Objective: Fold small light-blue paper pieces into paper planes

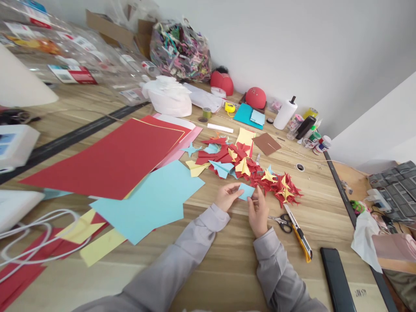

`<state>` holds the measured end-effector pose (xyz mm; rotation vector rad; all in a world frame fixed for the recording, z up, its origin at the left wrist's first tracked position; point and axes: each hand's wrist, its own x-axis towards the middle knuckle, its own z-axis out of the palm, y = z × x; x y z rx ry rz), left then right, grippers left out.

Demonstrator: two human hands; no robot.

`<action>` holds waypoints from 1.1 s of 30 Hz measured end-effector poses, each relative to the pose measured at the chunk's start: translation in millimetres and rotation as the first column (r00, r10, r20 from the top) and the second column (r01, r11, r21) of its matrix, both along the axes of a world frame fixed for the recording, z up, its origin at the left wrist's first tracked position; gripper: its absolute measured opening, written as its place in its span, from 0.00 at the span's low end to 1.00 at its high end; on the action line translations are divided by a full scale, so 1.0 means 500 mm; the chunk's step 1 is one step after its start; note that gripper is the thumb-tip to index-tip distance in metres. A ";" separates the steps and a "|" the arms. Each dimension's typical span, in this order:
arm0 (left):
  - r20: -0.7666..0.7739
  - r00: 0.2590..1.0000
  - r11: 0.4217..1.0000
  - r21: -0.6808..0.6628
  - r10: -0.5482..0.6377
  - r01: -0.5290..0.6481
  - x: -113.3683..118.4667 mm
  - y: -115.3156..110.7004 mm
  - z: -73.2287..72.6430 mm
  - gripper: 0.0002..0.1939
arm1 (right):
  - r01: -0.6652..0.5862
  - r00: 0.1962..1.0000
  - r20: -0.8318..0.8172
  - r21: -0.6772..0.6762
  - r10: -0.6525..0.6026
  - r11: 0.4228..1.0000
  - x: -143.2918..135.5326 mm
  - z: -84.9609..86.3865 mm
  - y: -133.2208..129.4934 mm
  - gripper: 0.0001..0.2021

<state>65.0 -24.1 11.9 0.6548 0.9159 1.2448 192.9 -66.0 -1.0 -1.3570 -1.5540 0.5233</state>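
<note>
Between my two hands is a small light-blue paper square (246, 192), raised a little over the wooden table. My left hand (226, 196) pinches its left edge between thumb and fingers. On the other side, my right hand (258, 212) grips the right edge and lower corner with thumb and fingertips. Just beyond lies a heap of folded red, yellow and blue paper pieces (242, 166), some shaped like planes and stars. Scissors (283, 222) and a yellow utility knife (300, 236) rest to the right of my right hand.
Large red sheets (110, 156) and light-blue sheets (156, 199) spread over the left side. A black phone-like slab (337, 279) lies at the front right. Along the wall stand a white bottle (285, 113), a red pincushion-like dome (255, 98) and a stuffed clear bag (181, 52). White cables (42, 234) curl at left.
</note>
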 end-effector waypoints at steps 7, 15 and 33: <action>-0.009 1.000 1.000 0.016 -0.019 0.020 -0.001 -0.001 0.001 0.23 | 0.021 0.996 0.079 0.083 -0.028 0.996 0.003 -0.001 0.002 0.20; -0.034 0.999 0.999 0.013 -0.029 0.030 -0.002 0.000 -0.001 0.24 | 0.013 0.983 0.178 0.162 -0.042 0.987 0.003 0.008 0.001 0.21; -0.055 0.998 1.000 0.007 -0.001 0.001 0.001 0.003 -0.009 0.24 | 0.007 0.976 0.213 0.192 -0.048 0.981 0.006 0.004 0.002 0.19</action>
